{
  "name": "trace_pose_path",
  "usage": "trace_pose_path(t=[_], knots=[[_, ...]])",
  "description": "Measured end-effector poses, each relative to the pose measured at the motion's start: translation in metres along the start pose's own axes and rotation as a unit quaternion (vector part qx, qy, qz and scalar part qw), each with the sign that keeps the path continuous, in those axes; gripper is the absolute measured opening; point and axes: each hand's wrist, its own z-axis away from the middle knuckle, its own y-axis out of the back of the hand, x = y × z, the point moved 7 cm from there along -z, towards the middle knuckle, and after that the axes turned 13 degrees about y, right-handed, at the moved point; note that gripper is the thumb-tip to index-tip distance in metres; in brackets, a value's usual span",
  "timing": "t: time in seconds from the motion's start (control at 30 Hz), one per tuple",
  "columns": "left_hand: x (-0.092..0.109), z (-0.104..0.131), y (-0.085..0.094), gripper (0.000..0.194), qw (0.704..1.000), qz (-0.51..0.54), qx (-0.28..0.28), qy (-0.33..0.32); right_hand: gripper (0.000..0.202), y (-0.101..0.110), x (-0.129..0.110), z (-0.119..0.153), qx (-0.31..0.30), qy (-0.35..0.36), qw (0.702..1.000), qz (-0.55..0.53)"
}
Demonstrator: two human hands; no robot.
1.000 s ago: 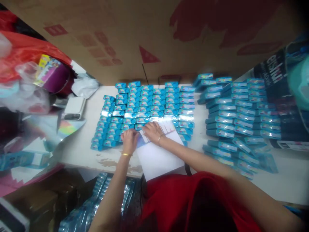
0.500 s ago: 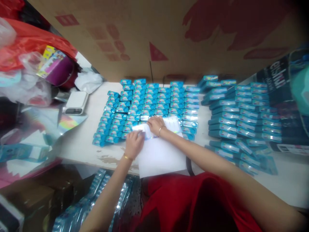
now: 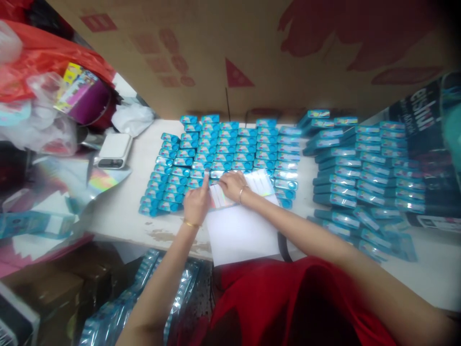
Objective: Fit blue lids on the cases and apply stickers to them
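Observation:
My left hand (image 3: pixel 197 204) is at the lower edge of rows of small blue boxes (image 3: pixel 225 149), its index finger stretched up onto a box and the other fingers curled. No object shows in it. My right hand (image 3: pixel 233 186) lies over the top of a white sheet of shiny labels (image 3: pixel 261 185), fingers bent and gripping its upper left part. The hand hides part of the sheet and the boxes below. Under the label sheet, a larger plain white sheet (image 3: pixel 243 235) reaches to the table's front edge.
More blue boxes (image 3: pixel 345 173) stand stacked at the right. A large cardboard box (image 3: pixel 201 57) walls off the back. To the left are a white device (image 3: pixel 114 150), a white plastic bag (image 3: pixel 132 119) and silvery film (image 3: pixel 97 180). Packed blue boxes (image 3: pixel 118 307) sit below the table edge.
My left hand has left the label sheet's left edge and moved slightly left, its index finger now extended onto a box. My right hand stays on the sheet. The view has shifted slightly.

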Motion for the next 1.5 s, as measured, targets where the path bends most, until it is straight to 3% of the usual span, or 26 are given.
trace_pose_path(t=[0.1, 0.17, 0.27, 0.33, 0.43, 0.53, 0.63, 0.7, 0.8, 0.9, 1.03, 1.13, 1.23, 1.33, 1.5], knots=[[-0.001, 0.015, -0.003, 0.048, 0.999, 0.012, 0.008, -0.031, 0.032, -0.003, 0.006, -0.002, -0.006, -0.014, 1.0, -0.01], [0.002, 0.028, 0.004, 0.047, 0.998, 0.027, 0.008, -0.064, 0.032, -0.007, 0.011, -0.004, -0.009, -0.028, 1.0, -0.006], [0.007, 0.051, 0.035, 0.051, 0.993, 0.071, 0.053, -0.08, 0.032, -0.017, 0.021, -0.01, -0.016, -0.054, 0.998, 0.005], [0.006, 0.063, 0.067, 0.059, 0.983, 0.131, 0.12, -0.041, 0.032, -0.022, 0.024, -0.015, -0.014, -0.062, 0.998, 0.002], [-0.001, 0.069, 0.103, 0.075, 0.943, 0.271, 0.185, 0.059, 0.034, -0.011, 0.011, -0.017, 0.077, -0.019, 0.995, -0.064], [0.004, 0.059, 0.107, 0.079, 0.89, 0.408, 0.157, 0.128, 0.05, 0.019, -0.012, 0.007, 0.221, 0.051, 0.942, -0.248], [0.025, 0.045, 0.095, 0.078, 0.856, 0.487, 0.102, 0.144, 0.056, 0.04, -0.023, 0.051, 0.268, 0.031, 0.87, -0.412], [0.048, 0.04, 0.083, 0.078, 0.843, 0.517, 0.061, 0.136, 0.046, 0.047, -0.02, 0.086, 0.273, -0.025, 0.852, -0.446], [0.091, 0.041, 0.055, 0.078, 0.837, 0.535, -0.011, 0.114, 0.036, 0.058, 0.001, 0.142, 0.318, -0.097, 0.836, -0.436], [0.14, 0.048, 0.019, 0.075, 0.851, 0.513, -0.07, 0.085, 0.031, 0.066, 0.037, 0.198, 0.369, -0.154, 0.827, -0.396], [0.196, 0.048, -0.032, 0.069, 0.888, 0.447, -0.106, 0.026, 0.029, 0.066, 0.091, 0.25, 0.389, -0.213, 0.852, -0.278], [0.217, 0.034, -0.066, 0.069, 0.916, 0.387, -0.107, 0.015, 0.027, 0.057, 0.124, 0.259, 0.367, -0.23, 0.882, -0.183], [0.224, 0.022, -0.089, 0.072, 0.952, 0.292, -0.095, 0.02, 0.024, 0.044, 0.149, 0.255, 0.332, -0.252, 0.9, -0.126], [0.227, 0.016, -0.099, 0.074, 0.976, 0.202, -0.078, 0.019, 0.021, 0.033, 0.163, 0.25, 0.3, -0.264, 0.913, -0.085], [0.231, 0.015, -0.109, 0.075, 0.989, 0.119, -0.084, 0.022, 0.022, 0.02, 0.175, 0.248, 0.258, -0.268, 0.926, -0.068]])
